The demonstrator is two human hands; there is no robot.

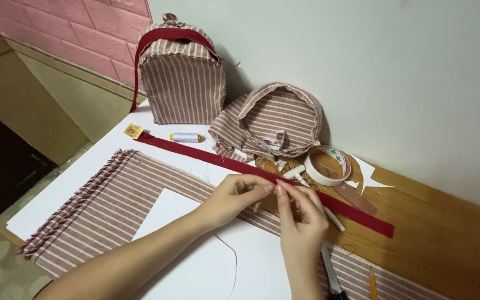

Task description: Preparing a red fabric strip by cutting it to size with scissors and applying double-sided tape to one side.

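- Nearest the camera, two bare forearms come up from the bottom edge over a white paper pattern piece (195, 261) that lies on top of the striped fabric (101, 211)
- Beside the right wrist, a dark-handled tool (333, 278) and an orange pencil (373, 284) lie at the bottom edge; what kind of tool it is cannot be told
- Left hand (234, 197) reaches in from the left with fingertips curled and pinched together, meeting the other hand at the edge of the dark red strip (262, 173)
- Right hand (302, 214) rises from below, thumb and forefinger closed in a pinch against the left fingertips; something very small seems held between them, too small to make out
- That dark red strip runs slantwise across the table from near a small yellow tag (133, 131) at the left to the wooden tabletop (445, 244) at the right, passing just behind the fingertips
- Just beyond the hands lie a white seam ripper (295, 174) and a roll of white tape (327, 165), with white paper scraps (370, 176) to its right
- Farther back, a spool of pale thread (186, 137) lies on its side on the white sheet
- Against the wall sit a crumpled striped fabric piece (273, 122) and, to its left, an upright striped bag (180, 78) with a dark red strap
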